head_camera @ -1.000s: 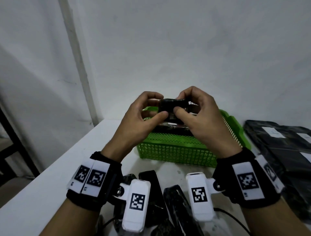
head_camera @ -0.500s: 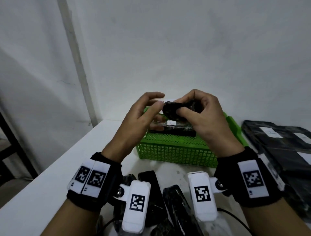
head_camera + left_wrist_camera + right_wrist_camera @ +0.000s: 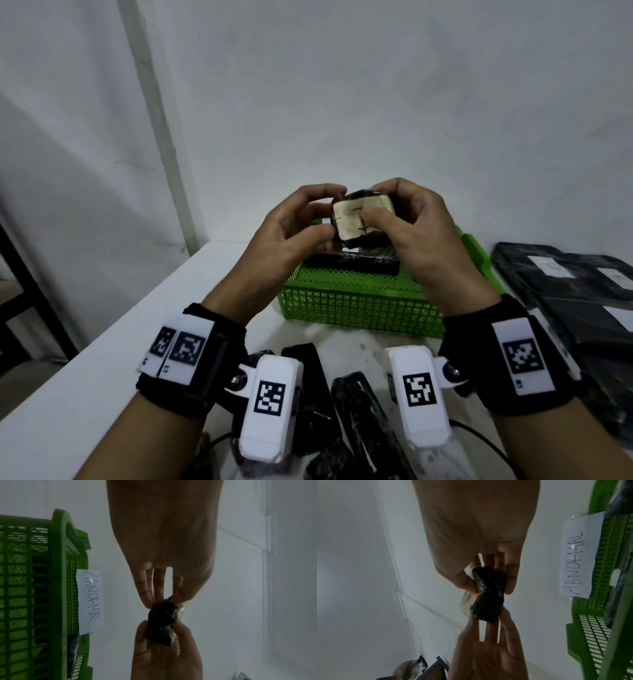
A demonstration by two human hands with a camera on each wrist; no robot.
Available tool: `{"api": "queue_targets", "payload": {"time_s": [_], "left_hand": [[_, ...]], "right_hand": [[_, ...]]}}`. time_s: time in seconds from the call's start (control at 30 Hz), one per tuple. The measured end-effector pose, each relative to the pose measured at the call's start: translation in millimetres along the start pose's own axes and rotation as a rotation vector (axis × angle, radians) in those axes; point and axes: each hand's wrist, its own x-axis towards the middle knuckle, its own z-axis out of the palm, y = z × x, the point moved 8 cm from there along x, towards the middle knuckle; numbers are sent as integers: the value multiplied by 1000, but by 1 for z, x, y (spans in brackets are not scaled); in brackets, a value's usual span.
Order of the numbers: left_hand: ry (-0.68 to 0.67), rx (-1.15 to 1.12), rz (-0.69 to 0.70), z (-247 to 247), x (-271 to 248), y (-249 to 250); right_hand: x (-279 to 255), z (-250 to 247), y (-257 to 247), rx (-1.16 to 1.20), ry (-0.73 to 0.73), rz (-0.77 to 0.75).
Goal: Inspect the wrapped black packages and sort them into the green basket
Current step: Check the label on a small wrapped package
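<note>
Both hands hold one small wrapped black package (image 3: 356,222) up above the green basket (image 3: 359,305). Its pale taped face, marked with dark lines, is turned toward the head camera. My left hand (image 3: 334,212) pinches the package's left edge between thumb and fingertips. My right hand (image 3: 380,202) grips its right side, thumb pressed on the pale face. The left wrist view shows the package (image 3: 161,620) between the fingertips of both hands. Seen from the right wrist, the package (image 3: 488,596) has crinkled clear wrap on one side. A flat black package (image 3: 352,262) lies in the basket.
The basket carries a white paper label reading ABNORMAL (image 3: 90,600). A pile of flat black packages with white labels (image 3: 565,291) lies on the white table to the right. More black wrapped packages (image 3: 356,411) lie near me under my wrists. A wall stands close behind the basket.
The package has been turned over, so its pale face now points at the head camera. My left hand, briefly loosened half a second ago, pinches it again. Both hands rose slightly.
</note>
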Motion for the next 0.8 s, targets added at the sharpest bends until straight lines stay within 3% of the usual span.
{"api": "queue_targets", "payload": {"time_s": [0.17, 0.27, 0.33, 0.47, 0.57, 0.67, 0.8], "left_hand": [[115, 118, 53, -8, 1, 5], [177, 184, 75, -13, 1, 9], [167, 210, 77, -12, 1, 13], [143, 165, 50, -5, -1, 17], [143, 133, -60, 0, 1, 10], [131, 92, -166, 1, 1, -1], [169, 54, -154, -9, -1, -4]], "right_hand": [[-1, -3, 3, -181, -6, 1], [-5, 8, 10, -18, -189, 128], [-7, 12, 12, -16, -235, 155], [-4, 2, 4, -29, -30, 49], [-5, -1, -3, -92, 25, -27], [-6, 4, -1, -86, -76, -31], [-9, 15, 6, -32, -259, 48]]}}
